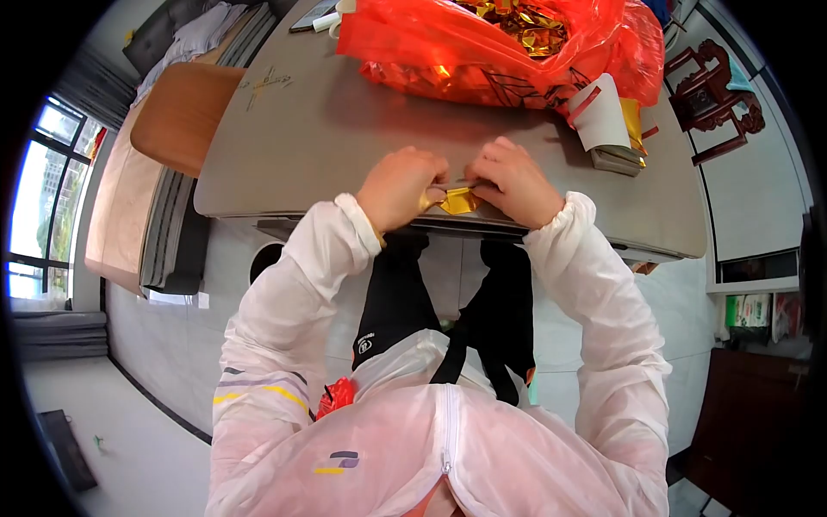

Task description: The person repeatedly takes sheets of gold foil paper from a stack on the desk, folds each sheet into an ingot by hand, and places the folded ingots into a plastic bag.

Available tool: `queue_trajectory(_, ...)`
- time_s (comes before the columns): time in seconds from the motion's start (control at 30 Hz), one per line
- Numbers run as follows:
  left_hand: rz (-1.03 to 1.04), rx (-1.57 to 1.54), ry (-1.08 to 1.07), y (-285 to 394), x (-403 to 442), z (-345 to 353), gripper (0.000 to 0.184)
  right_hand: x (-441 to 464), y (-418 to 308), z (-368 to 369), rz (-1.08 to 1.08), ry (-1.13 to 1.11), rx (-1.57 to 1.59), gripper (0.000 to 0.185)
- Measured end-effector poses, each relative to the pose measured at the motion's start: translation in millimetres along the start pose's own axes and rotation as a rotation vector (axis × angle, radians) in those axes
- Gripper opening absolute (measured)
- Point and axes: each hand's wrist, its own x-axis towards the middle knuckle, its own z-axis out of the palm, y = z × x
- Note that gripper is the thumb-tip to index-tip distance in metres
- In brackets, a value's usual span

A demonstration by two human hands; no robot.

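Note:
Between my two hands, at the near edge of the table, is a small piece of gold foil paper (459,201) with a greyish strip along its upper side. My left hand (402,187) grips its left end, fingers curled and thumb pressed in. At the right end, my right hand (515,183) pinches it with bent fingers. Both hands sit close together over the table edge. The parts of the paper under my fingers are hidden.
A red plastic bag (482,60) full of gold foil pieces lies across the far side of the table (293,155). Right of it stands a stack of paper sheets (618,160) with a white sheet (600,116) on it. A brown chair (185,116) adjoins the left edge.

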Motion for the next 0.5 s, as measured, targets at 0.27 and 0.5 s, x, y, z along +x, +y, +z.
queue_trajectory(0.27, 0.202, 0.662, 0.329, 45, -54, 31, 0.035, -31, -22, 6, -0.143, 0.196, -0.283, 0.023)
queue_trajectory(0.5, 0.083, 0.585, 0.367, 45, -44, 46, 0.046, -37, -55, 27, 0.102, 0.152, -0.353, 0.065)
